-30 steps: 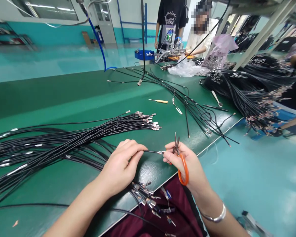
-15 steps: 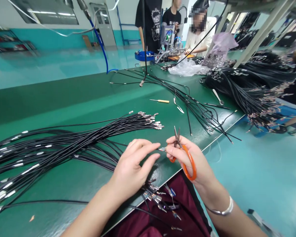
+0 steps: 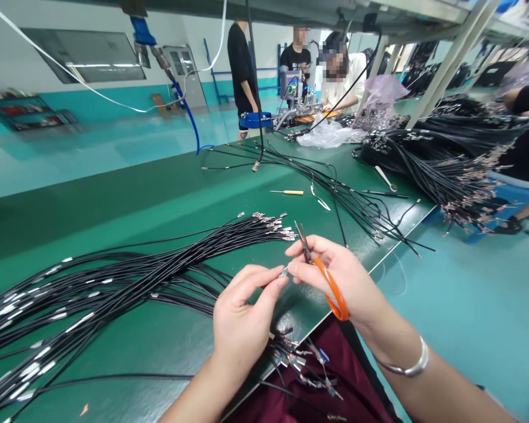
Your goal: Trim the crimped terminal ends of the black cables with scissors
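Silver metal shows between the fingertips: a small terminal (image 3: 284,271) is pinched from both sides, just above the near edge of the table (image 3: 127,194). The left hand (image 3: 242,320) clamps it with thumb and forefinger from the lower left, and its fingers (image 3: 264,281) hide the wire behind it (only the metal tip is plain to see). The right hand (image 3: 341,282) grips the same piece with thumb and forefinger, while the rest of that hand curls around orange-handled snips (image 3: 331,289), whose blades lie close together and point up and away. A silver bangle (image 3: 405,367) circles the right wrist.

Under the left hand a cluster of terminal ends (image 3: 300,358) hangs over the table's edge above a maroon cloth (image 3: 317,399). To the left a long bundle of black wires (image 3: 150,270) lies across the green surface, its tips near the blades. Farther off lie a yellow-handled screwdriver (image 3: 286,192) and a heap of black cables (image 3: 423,158), and other people (image 3: 242,64) stand at the far end.
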Demonstrator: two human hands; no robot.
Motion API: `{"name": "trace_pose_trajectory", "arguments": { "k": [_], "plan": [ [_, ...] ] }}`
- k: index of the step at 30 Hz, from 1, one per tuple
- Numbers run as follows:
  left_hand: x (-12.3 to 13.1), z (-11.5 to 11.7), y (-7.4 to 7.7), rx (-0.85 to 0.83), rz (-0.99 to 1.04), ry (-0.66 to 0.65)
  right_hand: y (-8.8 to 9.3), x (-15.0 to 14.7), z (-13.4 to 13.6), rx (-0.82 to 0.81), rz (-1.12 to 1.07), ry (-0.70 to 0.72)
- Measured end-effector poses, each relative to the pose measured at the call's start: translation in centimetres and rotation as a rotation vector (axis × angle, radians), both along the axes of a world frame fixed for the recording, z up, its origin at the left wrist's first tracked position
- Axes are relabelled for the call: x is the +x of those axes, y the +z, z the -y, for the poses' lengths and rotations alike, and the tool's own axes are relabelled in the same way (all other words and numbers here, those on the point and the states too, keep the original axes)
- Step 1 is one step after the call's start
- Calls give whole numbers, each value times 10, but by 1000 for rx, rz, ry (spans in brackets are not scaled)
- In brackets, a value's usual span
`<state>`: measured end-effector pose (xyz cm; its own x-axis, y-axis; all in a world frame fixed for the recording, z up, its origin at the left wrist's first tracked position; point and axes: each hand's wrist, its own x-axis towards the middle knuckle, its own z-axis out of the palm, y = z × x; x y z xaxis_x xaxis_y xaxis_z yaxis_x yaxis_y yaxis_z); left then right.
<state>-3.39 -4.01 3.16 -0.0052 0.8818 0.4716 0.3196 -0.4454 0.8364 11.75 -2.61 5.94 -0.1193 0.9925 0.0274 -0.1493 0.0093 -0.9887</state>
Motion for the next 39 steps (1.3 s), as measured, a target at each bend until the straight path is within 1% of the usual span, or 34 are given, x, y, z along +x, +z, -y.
{"name": "trace_pose_trajectory", "arguments": {
  "k": [5,9,10,11,12,13,14,15,17,18,19,20,22,24,28,30,32,34,36,38,39],
  "plan": [
    [-2,-2,-2,-2,-10,2,-4,0,0,-10,-24,18],
    [-6,-4,2,45,-156,-97,-12,6,3,-8,-5,-28],
    [-7,-1,2,70,-194,-83,-14,7,5,-13,-1,-51],
    [-8,4,2,90,-213,-42,-17,8,7,-21,3,-80],
    [-8,10,2,88,-199,27,-20,9,9,-29,6,-111],
    [-7,17,0,51,-153,92,-23,9,12,-36,5,-142],
    [-5,24,-3,-36,-72,117,-26,9,15,-47,1,-171],
    [-2,31,-7,-171,39,101,-29,9,18,-60,-5,-192],
    [7,41,-13,-516,315,-10,-36,7,25,-91,-27,-213],
    [12,44,-16,-661,471,-57,-39,6,29,-109,-39,-215],
    [17,45,-18,-759,619,-92,-42,5,33,-126,-52,-215],
    [21,44,-20,-808,741,-117,-45,4,36,-142,-66,-211],
    [26,42,-20,-826,876,-153,-48,2,44,-168,-107,-203],
    [28,41,-20,-827,890,-175,-50,-1,51,-193,-156,-189],
    [24,44,-20,-852,792,-179,-50,-5,61,-253,-192,-179],
    [20,45,-20,-834,699,-191,-49,0,63,-255,-125,-132],
    [15,46,-18,-812,579,-206,-47,10,62,-198,38,-17],
    [11,45,-15,-817,480,-212,-45,25,58,-57,293,104],
    [8,44,-11,-854,433,-211,-42,40,51,165,554,166],
    [6,44,-7,-910,416,-212,-41,51,45,324,723,277],
    [5,44,-6,-932,406,-210,-40,54,42,378,781,328]
  ]
}}
